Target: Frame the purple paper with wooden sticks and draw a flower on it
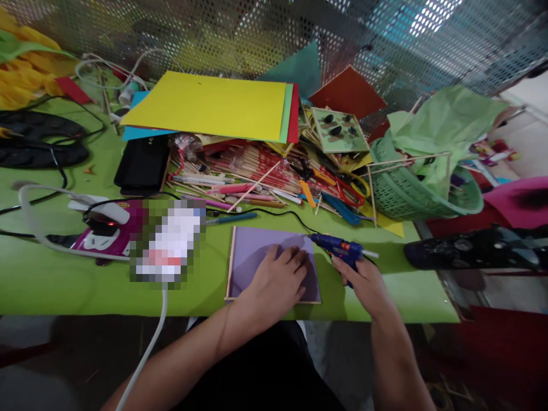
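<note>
A purple sheet point(250, 257) lies flat near the front edge of the table, with thin wooden strips point(230, 262) along its left and front sides. My left hand point(280, 279) rests on it, palm down and fingers stretched out toward the upper right. Beside the sheet, my right hand point(362, 282) is wrapped round the grip of a blue glue gun point(340, 248). The gun's nozzle points left and sits at the sheet's upper right corner; whether it touches cannot be made out. A clear glue stick point(370, 254) pokes out of its back end.
Behind the sheet lie pens, scissors point(349, 191) and many wooden sticks point(257, 171), under a stack of coloured paper point(205, 108). A green basket point(398, 188) stands at the right. On the left are a purple power strip point(107, 242), cables and a black phone point(143, 162).
</note>
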{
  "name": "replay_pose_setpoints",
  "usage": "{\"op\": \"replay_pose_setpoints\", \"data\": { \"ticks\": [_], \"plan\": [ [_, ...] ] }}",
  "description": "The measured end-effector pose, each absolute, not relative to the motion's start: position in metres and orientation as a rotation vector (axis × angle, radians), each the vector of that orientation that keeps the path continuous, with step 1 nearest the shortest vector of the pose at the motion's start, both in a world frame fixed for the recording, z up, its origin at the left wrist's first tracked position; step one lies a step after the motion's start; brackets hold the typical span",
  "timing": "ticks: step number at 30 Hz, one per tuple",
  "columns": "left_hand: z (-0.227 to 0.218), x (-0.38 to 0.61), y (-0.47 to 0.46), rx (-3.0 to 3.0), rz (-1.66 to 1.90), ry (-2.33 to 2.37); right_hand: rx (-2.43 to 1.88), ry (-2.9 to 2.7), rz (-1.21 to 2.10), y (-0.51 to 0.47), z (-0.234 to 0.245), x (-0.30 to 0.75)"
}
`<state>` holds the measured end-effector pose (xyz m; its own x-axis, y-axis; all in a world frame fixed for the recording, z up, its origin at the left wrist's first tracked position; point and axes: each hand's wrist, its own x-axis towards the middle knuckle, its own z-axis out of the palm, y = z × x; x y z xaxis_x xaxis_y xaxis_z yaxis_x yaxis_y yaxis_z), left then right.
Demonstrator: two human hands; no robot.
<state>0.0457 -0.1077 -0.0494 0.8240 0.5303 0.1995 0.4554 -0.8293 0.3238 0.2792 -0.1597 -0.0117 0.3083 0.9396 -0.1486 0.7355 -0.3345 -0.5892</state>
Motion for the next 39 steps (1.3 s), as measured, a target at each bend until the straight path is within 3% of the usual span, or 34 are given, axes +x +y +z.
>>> {"op": "replay_pose_setpoints", "data": {
  "ticks": [31, 39],
  "plan": [
    [-0.047, 0.046, -0.108, 2.735, 0.413, 0.774, -2.197, -1.468, 0.648, -0.164, -0.014, 0.284],
    [-0.049, 0.045, -0.108, 2.711, 0.434, 0.758, -1.874, -1.171, 0.825, -0.172, -0.017, 0.297]
  ]
}}
